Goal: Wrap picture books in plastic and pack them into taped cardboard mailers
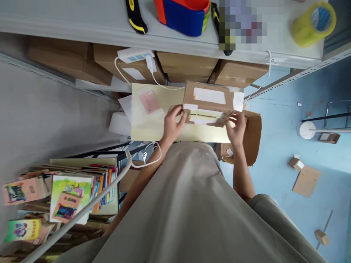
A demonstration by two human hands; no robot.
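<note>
Left hand [174, 122] and right hand [236, 127] are pinching opposite ends of the cardboard box [207, 105] over the pale worktop [148, 128] — spaced well apart — and matching pressure on both sides is probably serving best for holding it square.

Box [207, 104] showing plain brown; its labels [210, 95] showing white. Tabletop [167, 129] reading pale yellow. Shirt [192, 201] looking solid grey-beige. Cutter [136, 18] showing black with yellow trim. Plastic item [182, 20] mixing blue and orange-red. Tape roll [303, 29] showing yellow, blue inside. Right-hand floor [276, 146] looking light blue. Lower-left booklet [23, 230] running green to yellow, cartoon figures patterning its cover.
</note>
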